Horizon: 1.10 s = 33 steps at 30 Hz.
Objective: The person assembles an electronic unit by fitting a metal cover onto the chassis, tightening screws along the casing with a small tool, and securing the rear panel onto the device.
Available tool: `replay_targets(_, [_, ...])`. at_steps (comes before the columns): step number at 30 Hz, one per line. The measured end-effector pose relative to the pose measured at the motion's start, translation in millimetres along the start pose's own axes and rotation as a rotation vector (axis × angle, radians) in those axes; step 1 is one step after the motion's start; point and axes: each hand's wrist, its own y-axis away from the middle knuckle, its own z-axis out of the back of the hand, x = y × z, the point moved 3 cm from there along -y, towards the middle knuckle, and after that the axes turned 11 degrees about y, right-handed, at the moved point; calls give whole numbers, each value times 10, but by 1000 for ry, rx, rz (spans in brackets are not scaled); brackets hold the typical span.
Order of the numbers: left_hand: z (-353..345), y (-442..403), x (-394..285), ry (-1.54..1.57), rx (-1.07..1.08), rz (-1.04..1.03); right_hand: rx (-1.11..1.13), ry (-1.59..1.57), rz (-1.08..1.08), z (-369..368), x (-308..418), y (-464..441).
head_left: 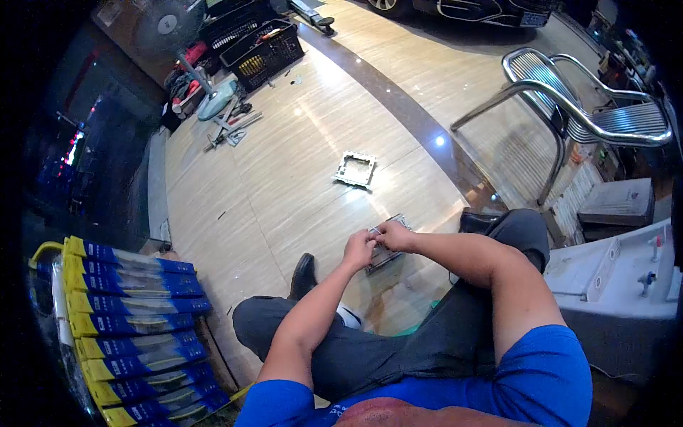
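Note:
Between my knees a flat rectangular device (384,259) with a dark, metallic-looking face lies low over the floor. My left hand (361,248) and my right hand (393,236) meet above its upper part, fingers bent and close together. Something small and pale shows at the fingertips, too small to name. Farther forward on the tiles, apart from both hands, lies a white square frame (356,170) with an open middle.
A metal chair (562,92) stands at the right, above a white case (619,274). Blue and yellow packages (135,306) are stacked at the left. Black baskets (263,57), a fan base (217,101) and loose tools (231,127) lie at the upper left. A car (477,11) is at the top.

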Motion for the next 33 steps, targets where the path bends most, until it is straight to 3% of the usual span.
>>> replay_targets(3, [-33,-4,109,105,25,69,-61,160,70,11,13,-5])
replay_targets(6, [-192,-128,42,208,33,-76,-79,245,12,113,-121,48])
replay_targets(7, [3,24,79,208,-17,-44,-22,201,12,-13,42,-53])
replay_targets(9, [231,82,115,200,92,154,-82,402,248,-202,244,-224])
replay_targets(10, [-29,-33,269,190,92,122,-44,508,162,-53,125,-58])
replay_targets(11, [27,31,81,405,157,252,-73,448,144,-7,217,34])
replay_targets(12, [90,29,346,408,112,284,-119,363,151,-140,229,-144])
replay_targets(13, [1,13,229,343,103,208,-119,389,126,-59,219,-51])
replay_targets(17, [-104,-68,389,388,104,237,-97,339,73,34,139,10])
replay_targets(19, [-27,33,44,446,52,286,-69,331,58,69,187,31])
replay_targets(24, [-58,-3,245,235,-4,127,-130,390,69,-31,84,-102])
replay_targets(28, [-88,-35,385,369,66,256,-122,359,109,-69,50,-130])
replay_targets(33, [-58,11,240,219,26,88,-88,344,107,-58,47,-115])
